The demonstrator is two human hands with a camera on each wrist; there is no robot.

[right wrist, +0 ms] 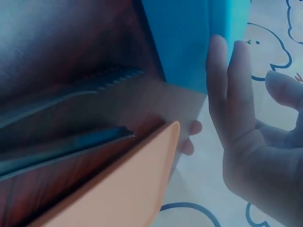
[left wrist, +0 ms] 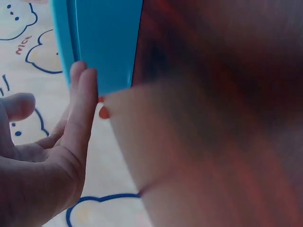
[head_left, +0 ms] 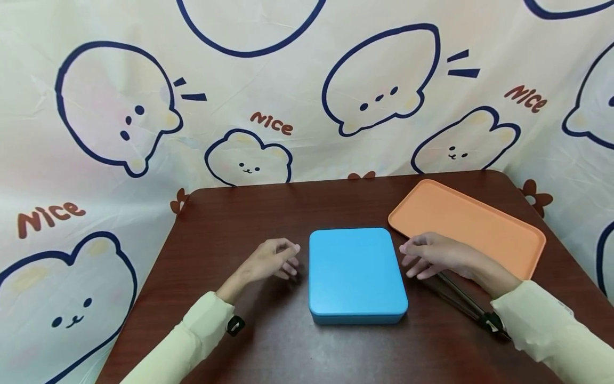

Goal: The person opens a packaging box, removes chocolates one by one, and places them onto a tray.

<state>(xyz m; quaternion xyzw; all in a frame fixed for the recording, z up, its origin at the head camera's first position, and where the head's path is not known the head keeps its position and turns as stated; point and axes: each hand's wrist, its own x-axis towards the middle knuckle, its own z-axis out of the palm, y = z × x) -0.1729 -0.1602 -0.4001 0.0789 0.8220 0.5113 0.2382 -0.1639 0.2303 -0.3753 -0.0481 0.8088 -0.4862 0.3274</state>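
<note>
A square blue box with a lid [head_left: 357, 272] stands in the middle of the table in the head view. To its left my left hand [head_left: 273, 260] hovers with loosely bent fingers, a small gap from the box's side. My right hand [head_left: 434, 255] is at the opposite side, also apart from the box and holding nothing. Below the right hand lies a pair of metal tongs [head_left: 465, 298], partly hidden by the hand and wrist. The right wrist view shows the serrated tip of the tongs [right wrist: 118, 78] near the blue box [right wrist: 184, 42].
An orange rectangular tray [head_left: 479, 229] lies at the back right of the dark wooden table [head_left: 249, 213], partly behind my right forearm. A cloth with printed bears [head_left: 307, 96] hangs around the table's back and sides.
</note>
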